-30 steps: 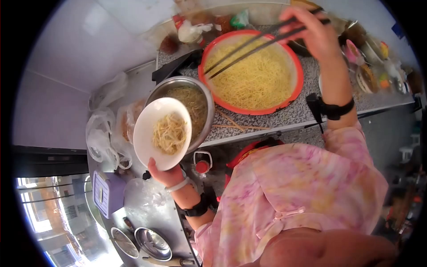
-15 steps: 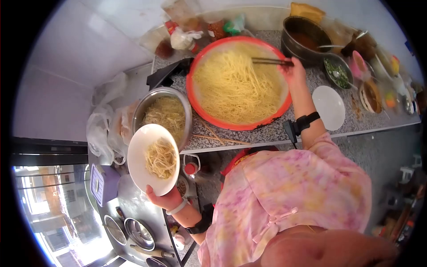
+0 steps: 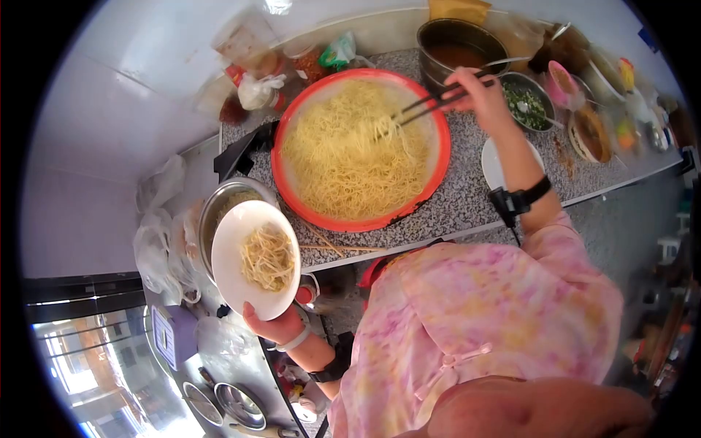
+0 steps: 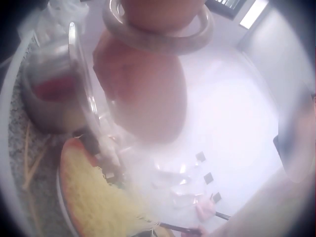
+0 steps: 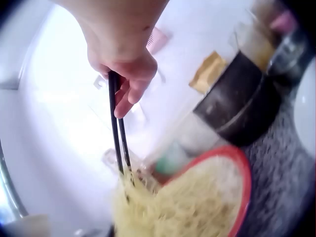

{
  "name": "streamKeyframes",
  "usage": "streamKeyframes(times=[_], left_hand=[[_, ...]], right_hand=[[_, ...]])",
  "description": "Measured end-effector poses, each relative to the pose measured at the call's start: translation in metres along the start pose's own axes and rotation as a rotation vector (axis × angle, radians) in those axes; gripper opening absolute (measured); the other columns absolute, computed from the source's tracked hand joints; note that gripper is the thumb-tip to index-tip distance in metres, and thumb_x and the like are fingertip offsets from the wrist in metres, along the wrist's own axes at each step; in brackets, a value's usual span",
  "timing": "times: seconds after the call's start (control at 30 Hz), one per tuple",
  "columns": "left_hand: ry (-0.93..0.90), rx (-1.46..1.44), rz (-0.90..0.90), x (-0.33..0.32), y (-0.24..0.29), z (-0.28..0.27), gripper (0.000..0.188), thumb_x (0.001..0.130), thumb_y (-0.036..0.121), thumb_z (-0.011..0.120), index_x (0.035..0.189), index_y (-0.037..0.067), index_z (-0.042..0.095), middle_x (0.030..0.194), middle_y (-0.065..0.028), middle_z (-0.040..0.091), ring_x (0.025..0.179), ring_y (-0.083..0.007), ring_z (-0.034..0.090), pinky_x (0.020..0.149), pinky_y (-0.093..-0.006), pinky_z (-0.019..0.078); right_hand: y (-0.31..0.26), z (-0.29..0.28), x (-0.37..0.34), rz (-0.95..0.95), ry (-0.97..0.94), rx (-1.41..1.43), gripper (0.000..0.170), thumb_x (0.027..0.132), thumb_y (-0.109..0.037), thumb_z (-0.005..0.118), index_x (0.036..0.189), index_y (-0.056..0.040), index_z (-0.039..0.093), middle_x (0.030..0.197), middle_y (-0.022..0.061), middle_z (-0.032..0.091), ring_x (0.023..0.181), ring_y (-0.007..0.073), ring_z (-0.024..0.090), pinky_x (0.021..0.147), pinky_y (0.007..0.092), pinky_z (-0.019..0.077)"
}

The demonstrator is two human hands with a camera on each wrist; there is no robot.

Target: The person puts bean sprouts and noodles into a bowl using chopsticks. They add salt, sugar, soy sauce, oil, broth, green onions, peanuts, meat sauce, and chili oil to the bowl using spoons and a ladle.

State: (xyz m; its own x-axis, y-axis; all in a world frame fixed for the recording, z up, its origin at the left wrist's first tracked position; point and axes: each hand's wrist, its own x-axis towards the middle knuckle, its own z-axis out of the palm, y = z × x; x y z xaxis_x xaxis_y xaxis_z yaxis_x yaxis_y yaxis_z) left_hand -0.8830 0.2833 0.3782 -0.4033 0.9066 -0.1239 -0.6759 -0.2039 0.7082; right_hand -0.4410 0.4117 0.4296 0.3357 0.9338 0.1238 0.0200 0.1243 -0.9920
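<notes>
A white bowl [image 3: 228, 248] with pale sprouts [image 3: 268, 258] in it is gripped from below by my left hand [image 3: 276, 325], thumb at its rim. My right hand [image 3: 478, 98] holds long dark chopsticks [image 3: 431, 106], their tips in yellow noodles [image 3: 350, 157] on a red-rimmed tray [image 3: 443, 157]. In the right wrist view the fingers of the right hand [image 5: 128, 79] curl round the chopsticks [image 5: 116, 133], and noodles [image 5: 143, 207] hang at the tips. A metal bowl [image 3: 212, 208] sits partly behind the white bowl.
Beyond the right hand are a dark pot [image 3: 431, 66], a bowl of chopped greens [image 3: 544, 120] and a white plate [image 3: 493, 168]. Wooden sticks [image 3: 350, 249] lie near the counter's front edge. Bagged items and jars line the back left; a purple box [image 3: 182, 337] stands lower left.
The chopsticks came down from above the tray into the noodles, lifted some, and are now lower among them toward the tray's right part. The left hand still holds the white bowl.
</notes>
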Motion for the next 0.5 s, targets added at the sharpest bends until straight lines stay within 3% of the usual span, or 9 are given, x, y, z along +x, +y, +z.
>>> streamKeyframes(times=[0.03, 0.1, 0.2, 0.3, 0.33, 0.4, 0.43, 0.5], left_hand=[[0.011, 0.016, 0.019, 0.0, -0.002, 0.006, 0.061, 0.078, 0.031, 0.045, 0.128, -0.002, 0.034, 0.126, -0.0179, 0.043, 0.115, -0.0314, 0.044, 0.096, -0.0435, 0.0376], [-0.005, 0.01, 0.02, 0.001, -0.004, 0.007, 0.061, 0.078, 0.031, 0.045, 0.128, -0.002, 0.034, 0.126, -0.0178, 0.043, 0.115, -0.0313, 0.044, 0.096, -0.0435, 0.0378], [-0.017, 0.01, 0.01, 0.001, -0.009, 0.006, 0.06, 0.078, 0.03, 0.044, 0.128, -0.002, 0.034, 0.126, -0.0178, 0.043, 0.115, -0.0315, 0.044, 0.096, -0.0438, 0.038], [-0.013, 0.01, -0.007, 0.0, -0.015, 0.001, 0.06, 0.078, 0.03, 0.044, 0.129, -0.001, 0.034, 0.126, -0.0178, 0.043, 0.115, -0.032, 0.044, 0.096, -0.0444, 0.0383], [-0.012, 0.01, -0.019, 0.0, -0.016, 0.002, 0.06, 0.078, 0.03, 0.043, 0.129, -0.001, 0.034, 0.127, -0.0177, 0.043, 0.115, -0.0322, 0.044, 0.096, -0.0447, 0.0385], [0.008, 0.03, -0.012, -0.005, -0.016, 0.009, 0.06, 0.078, 0.03, 0.043, 0.129, -0.001, 0.033, 0.127, -0.0177, 0.043, 0.116, -0.0322, 0.044, 0.095, -0.0452, 0.0385], [0.027, 0.046, -0.011, -0.008, -0.015, 0.012, 0.06, 0.079, 0.03, 0.043, 0.129, 0.0, 0.033, 0.127, -0.0176, 0.042, 0.116, -0.0323, 0.044, 0.095, -0.0457, 0.0386], [0.025, 0.028, -0.017, -0.012, -0.014, 0.014, 0.061, 0.077, 0.029, 0.044, 0.13, 0.0, 0.034, 0.128, -0.0176, 0.042, 0.117, -0.0331, 0.043, 0.097, -0.0474, 0.0365]], right_hand=[[-0.005, -0.017, -0.001, 0.01, -0.007, -0.041, 0.032, 0.087, -0.033, 0.051, 0.086, -0.003, 0.06, 0.071, 0.0095, 0.062, 0.055, 0.0183, 0.063, 0.045, 0.0204, 0.0437], [-0.011, -0.053, -0.004, 0.03, -0.036, -0.116, 0.033, 0.087, -0.035, 0.051, 0.087, -0.0035, 0.06, 0.07, 0.009, 0.062, 0.053, 0.0193, 0.063, 0.044, 0.021, 0.0437], [0.034, -0.056, -0.01, 0.136, 0.032, -0.078, 0.034, 0.087, -0.037, 0.051, 0.086, -0.0035, 0.059, 0.069, 0.0089, 0.061, 0.052, 0.0205, 0.063, 0.042, 0.0212, 0.0432], [0.103, -0.035, -0.006, 0.321, 0.227, 0.331, 0.033, 0.088, -0.034, 0.051, 0.084, -0.0016, 0.057, 0.073, 0.0122, 0.062, 0.054, 0.024, 0.064, 0.041, 0.0246, 0.0454], [0.108, -0.034, -0.001, 0.324, 0.224, 0.334, 0.033, 0.088, -0.034, 0.051, 0.084, -0.0016, 0.057, 0.073, 0.0122, 0.062, 0.054, 0.024, 0.064, 0.041, 0.0246, 0.0454], [0.112, -0.03, 0.007, 0.318, 0.19, 0.655, 0.032, 0.088, -0.032, 0.051, 0.086, -0.001, 0.058, 0.075, 0.0134, 0.063, 0.057, 0.025, 0.064, 0.043, 0.0254, 0.0467], [0.098, -0.03, 0.009, 0.329, 0.19, 0.657, 0.032, 0.088, -0.032, 0.051, 0.086, -0.001, 0.058, 0.075, 0.0134, 0.063, 0.057, 0.025, 0.064, 0.043, 0.0254, 0.0467], [0.061, -0.034, 0.019, 0.137, 0.044, 0.439, 0.031, 0.088, -0.031, 0.051, 0.088, -0.0011, 0.058, 0.075, 0.0129, 0.063, 0.058, 0.0244, 0.064, 0.044, 0.0254, 0.0469]])
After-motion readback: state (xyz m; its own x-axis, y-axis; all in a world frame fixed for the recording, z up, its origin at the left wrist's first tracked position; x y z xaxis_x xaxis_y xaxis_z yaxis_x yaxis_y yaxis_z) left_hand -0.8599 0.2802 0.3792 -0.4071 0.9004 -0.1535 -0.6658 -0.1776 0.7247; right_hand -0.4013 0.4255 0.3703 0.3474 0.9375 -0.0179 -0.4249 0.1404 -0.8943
